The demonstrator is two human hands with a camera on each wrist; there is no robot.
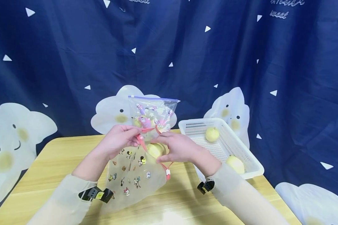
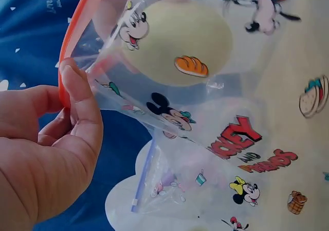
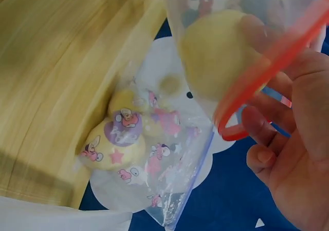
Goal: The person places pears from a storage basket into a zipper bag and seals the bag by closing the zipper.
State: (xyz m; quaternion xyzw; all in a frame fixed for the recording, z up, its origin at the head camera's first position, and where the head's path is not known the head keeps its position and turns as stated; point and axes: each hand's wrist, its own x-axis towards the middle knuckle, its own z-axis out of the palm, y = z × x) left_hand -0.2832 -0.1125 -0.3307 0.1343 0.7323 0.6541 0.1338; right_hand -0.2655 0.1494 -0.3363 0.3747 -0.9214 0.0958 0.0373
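A clear cartoon-print zip bag (image 1: 129,184) with a red zip edge (image 1: 141,142) hangs over the table, its mouth spread. My left hand (image 1: 121,140) pinches that red edge between thumb and fingers, as the left wrist view also shows. At the bag's mouth, my right hand (image 1: 178,147) holds a round pale yellow pear (image 1: 155,150), fingers over its top and thumb below. Through the film in the right wrist view, the pear (image 3: 216,51) appears within the bag, with a fingertip against it.
Behind the hands stands another clear zip bag (image 1: 157,109) with a purple zip and pink prints, holding several yellow pears. To the right, a white perforated basket (image 1: 223,132) contains two pears (image 1: 212,134). A blue curtain (image 1: 169,40) hangs behind the wooden table (image 1: 70,153).
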